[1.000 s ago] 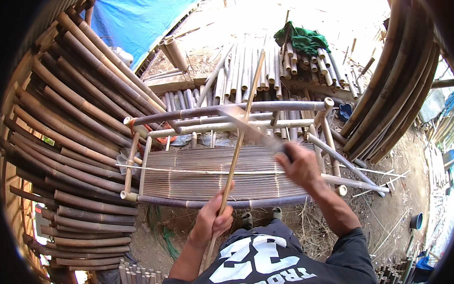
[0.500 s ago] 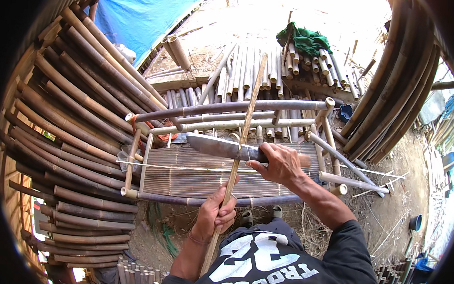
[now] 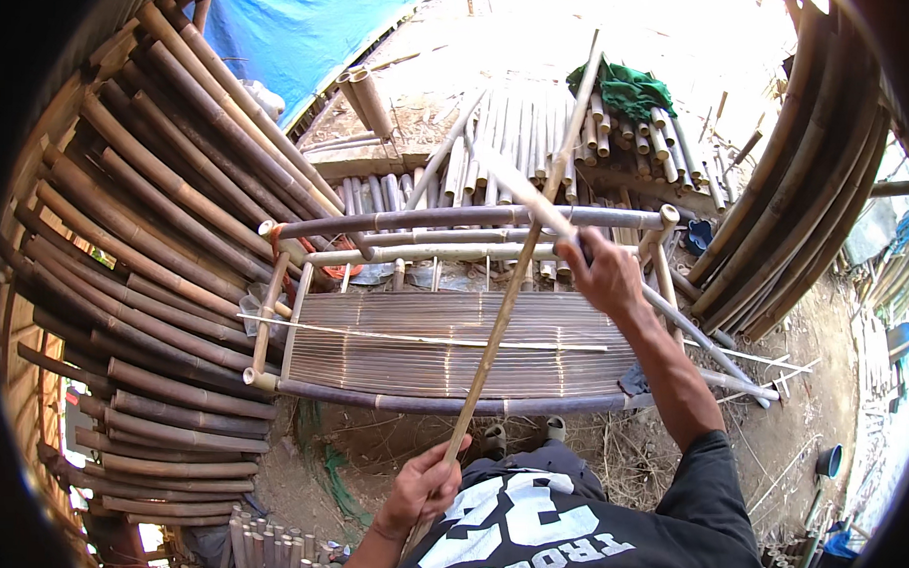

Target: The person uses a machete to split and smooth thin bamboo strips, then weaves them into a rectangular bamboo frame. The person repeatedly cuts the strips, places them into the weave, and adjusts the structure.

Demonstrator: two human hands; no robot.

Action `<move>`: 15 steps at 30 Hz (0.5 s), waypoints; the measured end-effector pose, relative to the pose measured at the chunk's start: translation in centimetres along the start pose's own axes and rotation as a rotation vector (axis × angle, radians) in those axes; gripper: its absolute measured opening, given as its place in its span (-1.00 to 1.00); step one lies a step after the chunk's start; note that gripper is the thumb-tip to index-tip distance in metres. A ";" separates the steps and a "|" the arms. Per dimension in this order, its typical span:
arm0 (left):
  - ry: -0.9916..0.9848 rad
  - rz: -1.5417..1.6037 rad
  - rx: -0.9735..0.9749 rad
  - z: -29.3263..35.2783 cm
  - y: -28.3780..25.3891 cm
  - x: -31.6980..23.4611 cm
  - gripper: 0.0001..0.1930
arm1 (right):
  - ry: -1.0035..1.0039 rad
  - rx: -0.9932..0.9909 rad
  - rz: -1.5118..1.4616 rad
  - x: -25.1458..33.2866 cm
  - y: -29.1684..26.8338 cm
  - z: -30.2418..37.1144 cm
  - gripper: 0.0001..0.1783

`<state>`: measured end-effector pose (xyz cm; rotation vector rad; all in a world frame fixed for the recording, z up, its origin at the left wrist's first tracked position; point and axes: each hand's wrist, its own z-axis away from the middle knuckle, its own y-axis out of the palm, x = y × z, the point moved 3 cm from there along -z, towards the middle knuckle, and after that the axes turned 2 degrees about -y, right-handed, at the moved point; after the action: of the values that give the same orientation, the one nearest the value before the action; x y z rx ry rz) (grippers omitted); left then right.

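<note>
Where nearest to the body, closed fully around the lower end of the long bamboo strip (image 3: pixel 503 316): the left hand (image 3: pixel 422 488), fingers wrapped tight, nothing else in it. Runs from that hand up and away, leaning a little to the right, over the slatted bamboo frame (image 3: pixel 450 399) and on past its far rails. Long axis near to far, almost straight out from the chest.

Further out, just right of the strip at about its middle: the right hand (image 3: pixel 600 274), shut around the handle of a blade (image 3: pixel 518 186). Pale and blurred, pointing up and to the left, crossing the strip beyond the far rails. Cannot tell if touching the strip there or only passing in front of it. Nearer to that crossing place than the left hand, by far.

On the ground at the right, well apart: a small blue bucket (image 3: pixel 827 459), inside not visible. Behind the right post of the frame, a blue tub (image 3: pixel 698 235), contents not possible to tell.

At the left, leaning stacked bamboo poles (image 3: pixel 155 254). Farthest, cut bamboo lengths (image 3: pixel 499 145) with a green cloth (image 3: pixel 627 88) on top, and a blue tarp (image 3: pixel 303 28).
</note>
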<state>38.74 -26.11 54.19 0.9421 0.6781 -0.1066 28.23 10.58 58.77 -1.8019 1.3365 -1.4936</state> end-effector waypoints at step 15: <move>0.246 -0.587 -0.340 -4.2 2.4 -3.6 -0.72 | -0.338 -0.052 0.048 5.8 4.4 6.4 -0.43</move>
<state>34.75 -22.17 56.32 0.4106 1.1489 -0.3857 32.11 2.11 56.05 -1.9355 1.2471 -1.0769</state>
